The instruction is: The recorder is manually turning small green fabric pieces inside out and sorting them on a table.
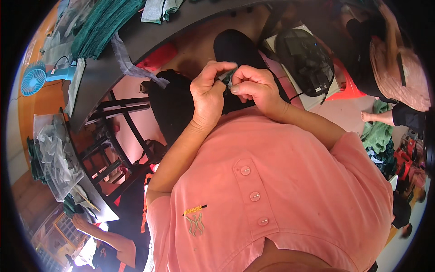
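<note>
My left hand (208,94) and my right hand (259,88) meet above my dark-trousered lap, fingers bent and close together. Pinched between them is a small piece of dark green and grey material (228,81). It looks like cloth, but the fingers cover most of it. The left thumb and forefinger close on one side of it; the right thumb and fingertips press on the other. Beyond the hands lies my dark knee (234,44).
A dark table (158,31) curves across the far left, bearing a stack of green mesh fabric (106,25). A grey strip (131,65) hangs off its edge, near a blue fan (34,78). A black bag (304,62) lies at the right. Other people sit at both sides.
</note>
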{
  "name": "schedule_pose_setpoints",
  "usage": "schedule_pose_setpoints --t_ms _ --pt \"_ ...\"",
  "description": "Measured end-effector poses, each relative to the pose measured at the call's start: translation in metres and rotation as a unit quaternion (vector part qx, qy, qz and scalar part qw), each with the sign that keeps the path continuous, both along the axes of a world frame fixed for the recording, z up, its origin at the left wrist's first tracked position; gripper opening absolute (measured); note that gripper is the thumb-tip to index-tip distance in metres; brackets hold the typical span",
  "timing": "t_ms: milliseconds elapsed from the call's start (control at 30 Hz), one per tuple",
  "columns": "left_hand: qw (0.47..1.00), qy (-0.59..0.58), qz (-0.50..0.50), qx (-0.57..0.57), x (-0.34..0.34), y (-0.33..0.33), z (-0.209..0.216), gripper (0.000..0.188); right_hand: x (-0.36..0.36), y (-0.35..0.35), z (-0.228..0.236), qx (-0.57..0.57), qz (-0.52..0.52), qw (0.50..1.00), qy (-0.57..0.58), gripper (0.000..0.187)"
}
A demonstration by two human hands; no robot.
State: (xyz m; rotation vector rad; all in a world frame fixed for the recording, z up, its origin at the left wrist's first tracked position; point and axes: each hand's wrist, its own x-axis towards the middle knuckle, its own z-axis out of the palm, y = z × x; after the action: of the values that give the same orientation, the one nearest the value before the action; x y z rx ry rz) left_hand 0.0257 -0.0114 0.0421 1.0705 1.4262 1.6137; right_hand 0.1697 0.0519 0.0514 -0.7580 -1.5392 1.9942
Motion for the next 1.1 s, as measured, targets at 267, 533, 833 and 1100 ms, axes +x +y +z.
schedule_pose_setpoints --t_ms 267,533,833,1100 --pt "0.999 -0.047 -0.003 -0.012 -0.002 -0.005 -0.01 0.027 0.001 0.0 -0.004 0.0 -0.052 0.998 -0.029 0.014" --pt "0.996 -0.086 0.031 -0.015 0.003 -0.004 -0.013 0.028 0.004 0.006 -0.013 -0.056 -0.038 0.997 -0.048 0.01" --pt "0.981 -0.095 -0.039 -0.164 -0.002 -0.002 -0.012 0.021 0.008 0.004 -0.026 0.079 -0.107 0.991 0.0 0.007" --pt "0.991 -0.096 -0.029 -0.09 0.006 0.0 -0.004 0.027 0.006 0.005 -0.036 0.171 -0.113 0.979 0.011 0.005"
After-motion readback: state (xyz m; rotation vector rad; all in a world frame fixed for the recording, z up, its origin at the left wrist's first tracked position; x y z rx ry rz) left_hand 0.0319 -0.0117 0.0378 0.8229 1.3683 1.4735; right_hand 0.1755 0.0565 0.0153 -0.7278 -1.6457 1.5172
